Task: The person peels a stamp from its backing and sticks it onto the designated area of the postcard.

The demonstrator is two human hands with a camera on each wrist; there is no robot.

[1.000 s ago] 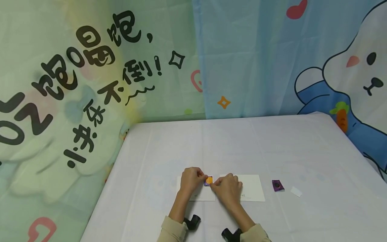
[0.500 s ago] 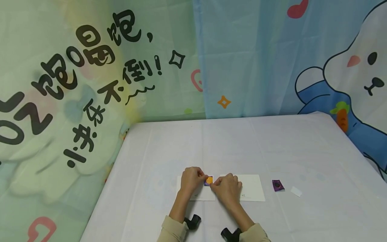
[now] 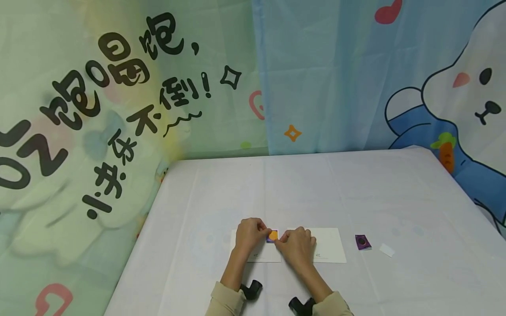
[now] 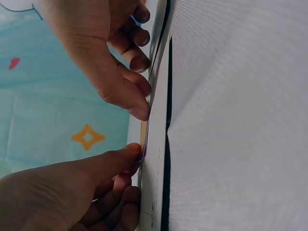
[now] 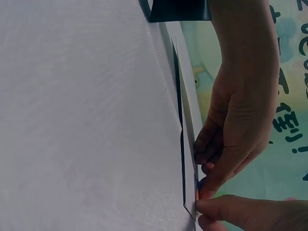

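A small purple sticker (image 3: 272,236) with an orange shape lies low over the white card (image 3: 266,254) on the left. At its upper left corner, my left hand (image 3: 250,233) pinches it between thumb and finger. The thumb and finger of my right hand (image 3: 299,248) hold the opposite, lower right corner. The left wrist view has the sticker (image 4: 144,134) nearly edge-on, spanning the gap between both hands' fingertips. Much of the sticker (image 5: 197,193) is hidden by fingers in the right wrist view.
A second white card (image 3: 330,245) lies beside the first, partly under the right hand. Farther right are a purple square with a dark round mark (image 3: 363,242) and a small white paper piece (image 3: 387,250). The white-covered table (image 3: 300,188) ends at a printed curtain (image 3: 316,87).
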